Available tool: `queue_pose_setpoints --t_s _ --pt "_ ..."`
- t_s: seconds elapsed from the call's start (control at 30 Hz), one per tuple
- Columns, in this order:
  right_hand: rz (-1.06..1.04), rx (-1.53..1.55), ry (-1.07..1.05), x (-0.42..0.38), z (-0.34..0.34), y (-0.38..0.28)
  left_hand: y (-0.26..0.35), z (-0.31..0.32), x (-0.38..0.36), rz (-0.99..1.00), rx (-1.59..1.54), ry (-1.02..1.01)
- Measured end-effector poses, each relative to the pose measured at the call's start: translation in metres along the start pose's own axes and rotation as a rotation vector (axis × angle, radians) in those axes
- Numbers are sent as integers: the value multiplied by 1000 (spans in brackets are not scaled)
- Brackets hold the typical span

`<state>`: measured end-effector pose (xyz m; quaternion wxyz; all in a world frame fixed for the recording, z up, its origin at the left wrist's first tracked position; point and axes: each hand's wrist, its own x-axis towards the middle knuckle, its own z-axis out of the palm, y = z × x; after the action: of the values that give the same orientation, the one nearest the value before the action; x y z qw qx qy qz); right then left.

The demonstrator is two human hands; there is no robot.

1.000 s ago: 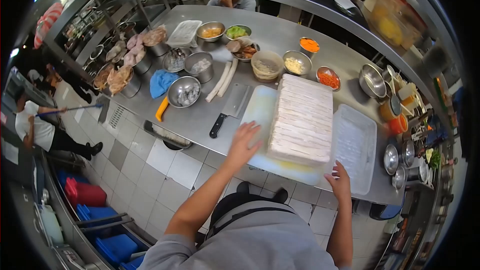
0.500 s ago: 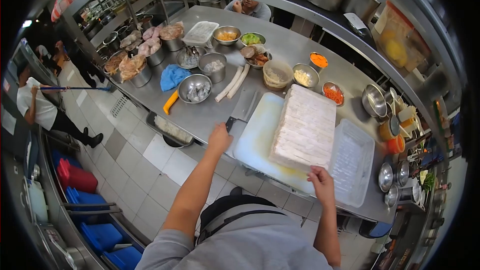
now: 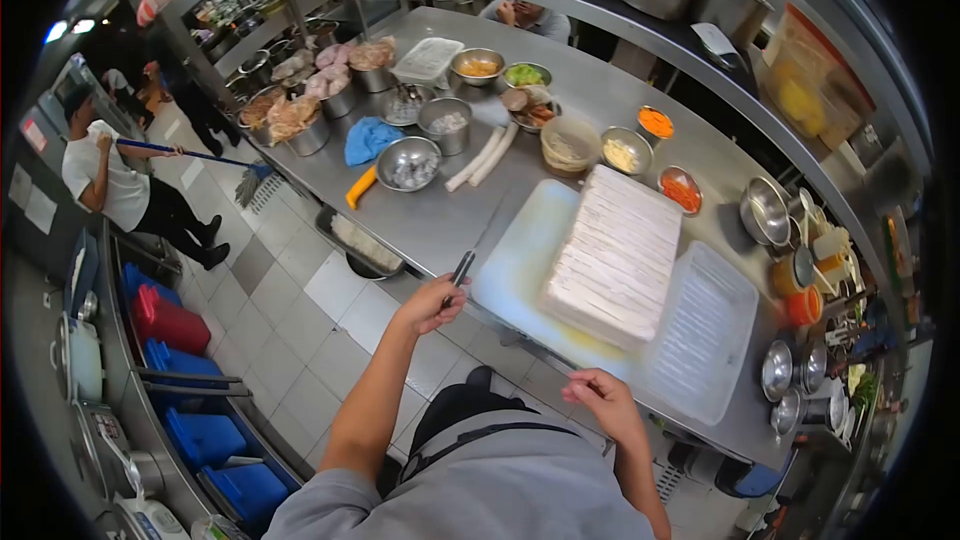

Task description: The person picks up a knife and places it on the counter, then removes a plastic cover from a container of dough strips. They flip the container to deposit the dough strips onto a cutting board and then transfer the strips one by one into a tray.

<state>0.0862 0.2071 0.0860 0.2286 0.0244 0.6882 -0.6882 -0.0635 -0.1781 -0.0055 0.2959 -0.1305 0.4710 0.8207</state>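
Your left hand [image 3: 432, 303] was closed round the black handle of a long metal knife [image 3: 461, 270], off the near edge of the grey steel table [image 3: 625, 95]; the blade pointed up and away across the tabletop, seen nearly edge-on, so its full width couldn't be read. Your right hand [image 3: 605, 405] was loosely curled, just off the near edge, with nothing visible in it; couldn't tell whether thumb and fingertips met.

The thick white rectangular block with a ridged top [image 3: 615, 260] sat on the pale, yellow-stained cutting board [image 3: 515, 265], towards its right side; the translucent rectangular plastic tray [image 3: 705, 340] was just beside it on the right; neither hand touched block, board or tray.

Handling, my read: knife stiff, probably blade-heavy; handle looked smooth, so likely slippery if wet; full wrap on the handle, fingers clear of the edge. Block looked heavy for its size and fairly soft; ridges and corners likely fragile; best held low on opposite sides with flat palms, not by a corner. Tray looked light and a bit flexible; take it by the rim.

Left of the board: two long pale sticks [image 3: 476, 158]; round steel bowl of greyish pieces [image 3: 410, 164]; bright orange handle [image 3: 361, 187] near it.
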Motion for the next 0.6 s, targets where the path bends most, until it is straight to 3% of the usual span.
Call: queue_pose_setpoints --t_s 0.1,0.17,0.2,0.27,0.33,0.4,0.5,0.57,0.6 --pt "-18 50 -44 3 0 -13 -33 27 -15 -91 -203 -188" --pt "-53 60 -65 16 3 -16 -56 56 -27 -157 -358 -503" --pt "-94 50 -103 27 5 -12 -62 76 -34 -172 -354 -512" --pt "-137 45 -127 38 12 -20 -73 121 -45 -240 -449 -788" --pt "-41 187 -243 41 19 -33 -88 152 -44 -309 -453 -896" --pt "-128 337 -226 33 17 -29 -97 177 -37 -369 -457 -995" --pt "-244 527 -173 13 8 -35 -89 210 -30 -307 -249 -1156" --pt "-155 494 156 -8 -5 -43 -73 237 -49 -252 479 -794" --pt "-117 456 260 -16 -11 -41 -70 237 -44 -228 662 -903"
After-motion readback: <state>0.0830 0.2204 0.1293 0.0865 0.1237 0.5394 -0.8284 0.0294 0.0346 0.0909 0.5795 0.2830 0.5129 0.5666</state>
